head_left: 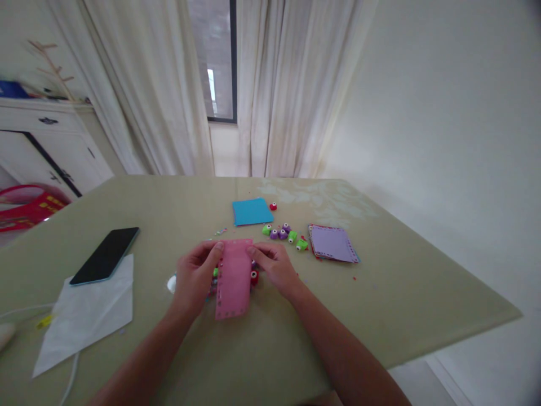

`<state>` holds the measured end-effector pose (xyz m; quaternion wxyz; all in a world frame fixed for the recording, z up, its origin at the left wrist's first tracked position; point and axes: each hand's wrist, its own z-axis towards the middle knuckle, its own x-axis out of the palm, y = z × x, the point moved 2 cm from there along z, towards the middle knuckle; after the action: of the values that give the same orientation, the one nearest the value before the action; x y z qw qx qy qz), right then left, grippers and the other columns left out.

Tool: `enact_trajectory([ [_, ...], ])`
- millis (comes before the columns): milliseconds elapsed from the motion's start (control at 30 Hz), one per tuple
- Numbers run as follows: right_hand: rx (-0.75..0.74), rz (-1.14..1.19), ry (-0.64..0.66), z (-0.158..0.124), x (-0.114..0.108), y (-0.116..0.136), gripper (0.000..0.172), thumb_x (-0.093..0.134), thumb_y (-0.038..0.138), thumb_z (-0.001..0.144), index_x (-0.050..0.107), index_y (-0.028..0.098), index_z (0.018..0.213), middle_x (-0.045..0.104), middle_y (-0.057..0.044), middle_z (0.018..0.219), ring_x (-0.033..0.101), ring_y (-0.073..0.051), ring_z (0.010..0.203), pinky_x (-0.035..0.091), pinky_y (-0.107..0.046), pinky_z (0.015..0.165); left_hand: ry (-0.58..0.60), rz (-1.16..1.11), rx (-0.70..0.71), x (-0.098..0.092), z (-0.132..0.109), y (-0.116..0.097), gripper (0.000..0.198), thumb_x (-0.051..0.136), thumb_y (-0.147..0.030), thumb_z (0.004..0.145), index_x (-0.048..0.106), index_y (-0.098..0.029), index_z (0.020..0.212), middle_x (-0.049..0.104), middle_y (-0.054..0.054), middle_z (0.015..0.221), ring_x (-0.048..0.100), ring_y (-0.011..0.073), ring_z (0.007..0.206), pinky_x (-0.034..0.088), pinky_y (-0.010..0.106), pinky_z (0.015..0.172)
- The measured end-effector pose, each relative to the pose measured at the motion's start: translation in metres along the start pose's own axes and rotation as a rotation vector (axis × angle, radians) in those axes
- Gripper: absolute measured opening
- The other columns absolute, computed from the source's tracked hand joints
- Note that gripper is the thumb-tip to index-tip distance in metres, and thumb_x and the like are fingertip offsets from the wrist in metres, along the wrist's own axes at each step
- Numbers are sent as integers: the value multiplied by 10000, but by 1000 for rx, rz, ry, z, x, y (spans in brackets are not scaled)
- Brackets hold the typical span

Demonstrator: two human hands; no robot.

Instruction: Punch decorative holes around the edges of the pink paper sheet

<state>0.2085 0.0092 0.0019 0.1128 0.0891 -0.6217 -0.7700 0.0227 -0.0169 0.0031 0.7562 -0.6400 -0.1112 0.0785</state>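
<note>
A pink sheet [235, 276] with a row of small punched holes along its edges hangs between my hands above the table. My left hand [196, 270] pinches its upper left corner between thumb and fingers. At the upper right corner, my right hand [274, 264] grips it the same way. Behind the sheet lie small eyed pieces, one of them red [254, 277], mostly hidden by the sheet and my hands. Beyond my right hand sit several green and purple eyed pieces [283, 233]. A white round thing [171, 283] shows beside my left wrist.
A blue square stack [252, 212] lies farther back, with a red eyed piece [273, 206] next to it. Purple-topped punched sheets [333, 243] are stacked at right. At left, a phone [105, 255] rests partly on white paper [87, 321], near a white cable [72, 375].
</note>
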Motion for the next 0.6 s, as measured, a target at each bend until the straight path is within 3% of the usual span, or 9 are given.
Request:
enact_trajectory([
  [133, -119, -136, -47, 4, -6, 19, 462, 665, 565, 923, 605, 187, 664, 438, 29, 632, 365, -127, 615, 277, -276, 570, 41, -2, 79, -1, 7, -12, 417, 820, -586, 827, 816, -178, 911, 777, 50, 831, 666, 181, 756, 519, 263, 696],
  [233, -204, -263, -41, -14, -1, 46, 396, 628, 465, 967, 634, 181, 692, 485, 30, 630, 396, -126, 610, 286, -277, 584, 60, -46, 168, -12, -2, -35, 424, 713, -587, 930, 813, -212, 1099, 803, 69, 1012, 699, 190, 888, 535, 259, 766],
  [300, -251, -398, 40, -42, 8, 64, 355, 601, 370, 1010, 664, 179, 717, 547, 26, 643, 436, -126, 614, 291, -273, 591, 145, 38, 215, -22, -24, -50, 410, 731, -538, 938, 786, -262, 1236, 793, 72, 1184, 712, 204, 1004, 553, 265, 836],
  [367, -305, -525, 128, -78, 19, 77, 279, 597, 300, 1031, 705, 185, 800, 652, 13, 715, 523, -128, 658, 331, -266, 639, 281, 163, 230, -30, -57, -58, 376, 821, -471, 874, 811, -273, 1194, 801, 76, 1158, 729, 235, 1019, 577, 281, 852],
  [500, -368, -770, 273, -140, 35, 82, 223, 627, 226, 1011, 674, 192, 795, 704, -3, 757, 574, -141, 719, 355, -268, 673, 377, 251, 260, -41, -123, -50, 148, 806, -391, 888, 834, -253, 843, 779, 51, 832, 743, 219, 804, 591, 245, 690],
  [600, -362, -847, 335, -163, 38, 78, 218, 648, 204, 990, 648, 193, 771, 708, 1, 753, 577, -137, 708, 357, -271, 670, 415, 216, 263, -44, -151, -39, 129, 814, -378, 874, 843, -254, 855, 777, 51, 804, 752, 212, 729, 601, 235, 643],
])
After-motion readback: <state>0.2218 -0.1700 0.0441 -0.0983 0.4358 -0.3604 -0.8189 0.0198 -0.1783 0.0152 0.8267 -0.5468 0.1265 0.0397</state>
